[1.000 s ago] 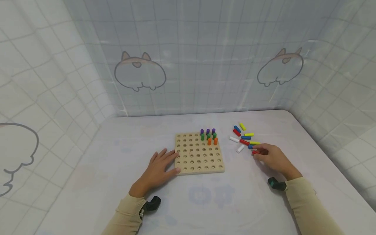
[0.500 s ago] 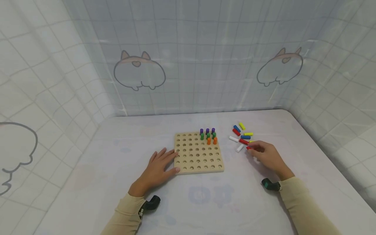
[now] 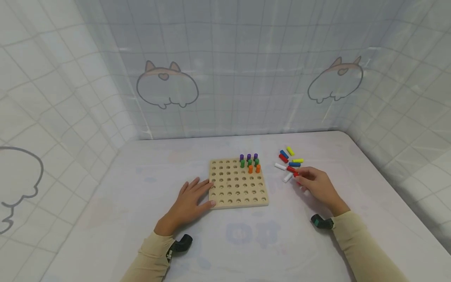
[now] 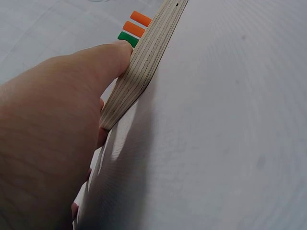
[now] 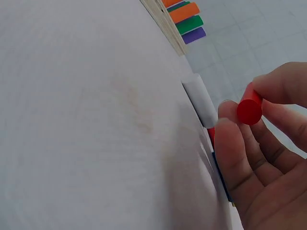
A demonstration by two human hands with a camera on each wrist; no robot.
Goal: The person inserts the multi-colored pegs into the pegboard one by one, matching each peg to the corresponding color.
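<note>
Red and cylindrical, the short wooden peg point(image 5: 250, 109) sits pinched between the fingertips point(image 5: 225, 115) of the right hand point(image 3: 315, 187), held above the white cloth-covered table point(image 3: 141, 203) just to the right of the square wooden pegboard point(image 3: 237, 184). In the right wrist view its round flat end faces the camera, so its long axis runs away from the lens, toward the fingertips and slightly upward; the rest of its body is hidden behind the thumb and fingers. That hand is curled round the peg, palm turned inward, the forearm in a beige sleeve point(image 3: 363, 246) reaching in from the lower right. Just beyond the knuckles lie loose pegs on the cloth: a white peg point(image 3: 287, 178) close beside the fingers, another white one point(image 3: 280, 166), a red one point(image 3: 283, 158), blue pegs point(image 3: 284, 154) and yellow pegs point(image 3: 298, 160). The left hand point(image 3: 188, 201) lies flat on the table with straight, relaxed fingers, its fingertips against the left edge of the pegboard; the left wrist view shows a finger point(image 4: 103, 57) pressed to the board's layered side. Standing upright in the board's far right corner are purple pegs point(image 3: 248, 156), green pegs point(image 3: 242, 163) and orange pegs point(image 3: 258, 169).
</note>
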